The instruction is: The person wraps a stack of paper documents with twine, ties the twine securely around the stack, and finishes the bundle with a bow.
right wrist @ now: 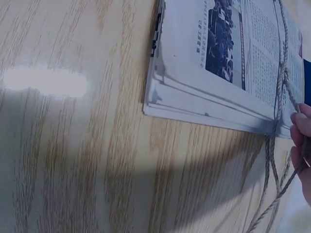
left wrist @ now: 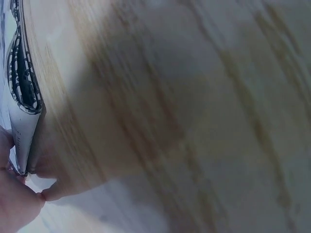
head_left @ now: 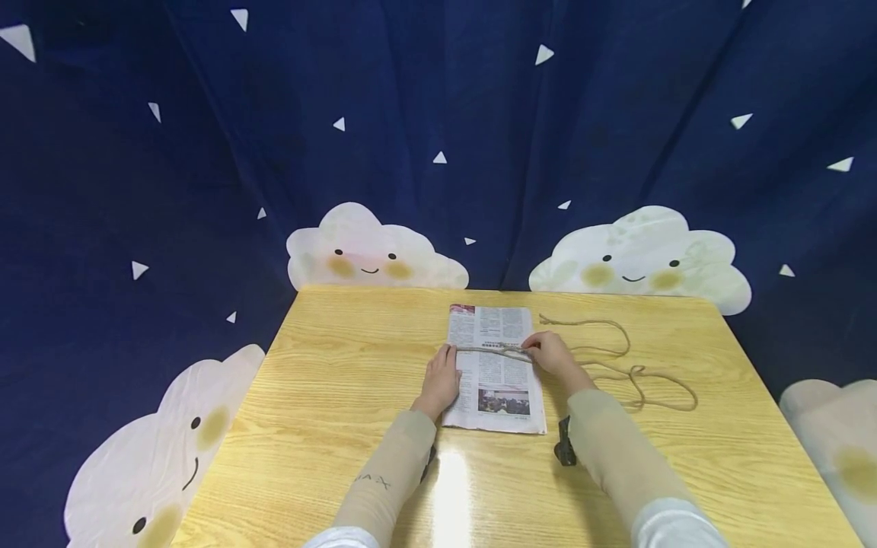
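Observation:
A folded stack of newspaper point(head_left: 503, 380) lies on the table, with a thin twine rope point(head_left: 489, 350) running across its middle. At the stack's left side, my left hand point(head_left: 439, 380) holds the newspaper edge near the rope; the left wrist view shows the folded layers point(left wrist: 24, 92) next to that hand point(left wrist: 17, 199). My right hand point(head_left: 551, 355) pinches a strand of the rope by the right edge of the stack. In the right wrist view, the rope point(right wrist: 281, 92) passes over the paper to my right fingers point(right wrist: 301, 126). Part of the grip is cut off there.
Loose rope point(head_left: 668, 380) trails over the right part of the wooden table point(head_left: 356, 335), with loops and a free end near the back. Behind the table hangs a dark blue curtain point(head_left: 411, 99) with white triangles and clouds.

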Motion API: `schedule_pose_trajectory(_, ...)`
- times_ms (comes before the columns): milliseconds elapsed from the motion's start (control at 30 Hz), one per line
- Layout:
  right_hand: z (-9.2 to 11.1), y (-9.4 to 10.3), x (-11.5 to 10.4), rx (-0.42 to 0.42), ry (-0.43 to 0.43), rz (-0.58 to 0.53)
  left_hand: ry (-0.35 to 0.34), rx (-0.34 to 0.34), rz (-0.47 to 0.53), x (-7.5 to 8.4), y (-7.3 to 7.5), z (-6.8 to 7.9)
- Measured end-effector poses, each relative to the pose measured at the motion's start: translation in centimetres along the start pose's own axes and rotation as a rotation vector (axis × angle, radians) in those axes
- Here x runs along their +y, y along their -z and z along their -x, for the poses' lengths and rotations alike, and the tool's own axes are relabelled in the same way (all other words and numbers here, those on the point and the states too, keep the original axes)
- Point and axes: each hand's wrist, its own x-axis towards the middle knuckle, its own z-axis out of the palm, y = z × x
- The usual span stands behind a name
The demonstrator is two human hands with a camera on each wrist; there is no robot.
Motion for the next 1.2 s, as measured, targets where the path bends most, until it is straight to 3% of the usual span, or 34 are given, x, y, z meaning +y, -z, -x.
schedule_pose_trajectory(233,-1.0,-1.0,-0.1,-0.055,0.022,0.026,-0.008,0.015,0.011,0.0,0.1,0.1)
schedule_pose_trajectory(367,-3.4,-3.6,3.8,-0.030,0.097,0.005,-0.018,0.029,0.028,-0.1,0.0,0.2)
schedule_pose_trajectory(400,-4.3,-4.7,5.5,0.001,0.155,0.008,-0.021,0.033,0.031,-0.1,0.0,0.2)
schedule_pose_trajectory(500,-5.9,-6.9,7.5,0.016,0.179,0.027,-0.024,0.036,0.023,-0.2,-0.2,0.2)
schedule_pose_trajectory(600,-6.1,-7.8,6.9,-0.003,0.123,0.044,-0.025,0.035,0.020,-0.3,-0.4,0.2)
schedule_pose_trajectory(633,-5.3,-7.3,5.3,-0.023,0.101,0.054,-0.025,0.037,0.018,-0.3,-0.5,0.2)
schedule_pose_trajectory(667,-5.4,-7.7,5.5,-0.003,0.150,0.024,-0.024,0.036,0.021,-0.3,-0.5,0.2)
schedule_pose_trajectory(833,-2.4,-5.7,0.4,0.024,0.216,-0.050,-0.029,0.047,0.029,-0.4,-0.4,0.1)
schedule_pose_trajectory(933,-1.0,-4.8,-2.1,0.024,0.155,-0.065,-0.044,0.063,0.035,-0.5,-0.4,0.2)
schedule_pose_trajectory(1067,-0.2,-4.6,-2.8,0.058,0.093,-0.067,-0.059,0.076,0.041,-0.4,-0.3,0.2)
schedule_pose_trajectory(1200,0.2,-4.2,-1.4,0.125,0.009,-0.046,-0.064,0.075,0.027,-0.4,0.0,0.3)
